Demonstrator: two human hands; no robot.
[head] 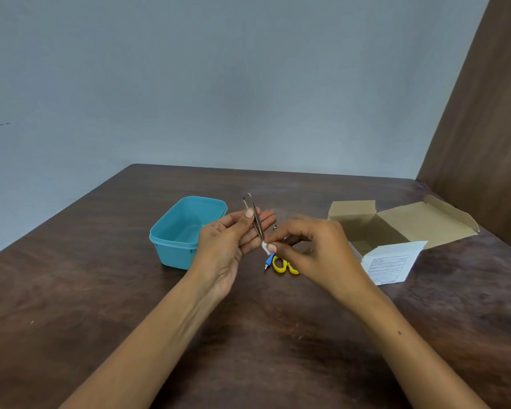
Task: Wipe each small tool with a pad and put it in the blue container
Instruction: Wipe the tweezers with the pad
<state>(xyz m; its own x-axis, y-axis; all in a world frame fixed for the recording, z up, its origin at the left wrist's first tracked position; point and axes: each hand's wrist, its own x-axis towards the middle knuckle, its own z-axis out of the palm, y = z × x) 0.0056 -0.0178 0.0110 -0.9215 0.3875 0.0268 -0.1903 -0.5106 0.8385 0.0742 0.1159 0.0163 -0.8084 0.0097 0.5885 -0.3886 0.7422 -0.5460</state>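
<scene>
While the left hand (233, 240) pinches the tweezers (255, 218) upright, the right hand's (310, 249) grip presses the pad (265, 247) around their base.

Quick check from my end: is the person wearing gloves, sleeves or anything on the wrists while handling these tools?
No. The left hand and right hand are both bare, without gloves. Both forearms are uncovered as far as the frame shows, with no sleeves, watch, bracelets or rings visible. Fingernails look short and unpainted.

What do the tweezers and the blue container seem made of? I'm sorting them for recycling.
Tweezers: probably metal, thin grey prongs with a dull sheen.
Blue container: looks like moulded plastic, smooth, matt, uniform teal, rounded corners and a lipped rim.
</scene>
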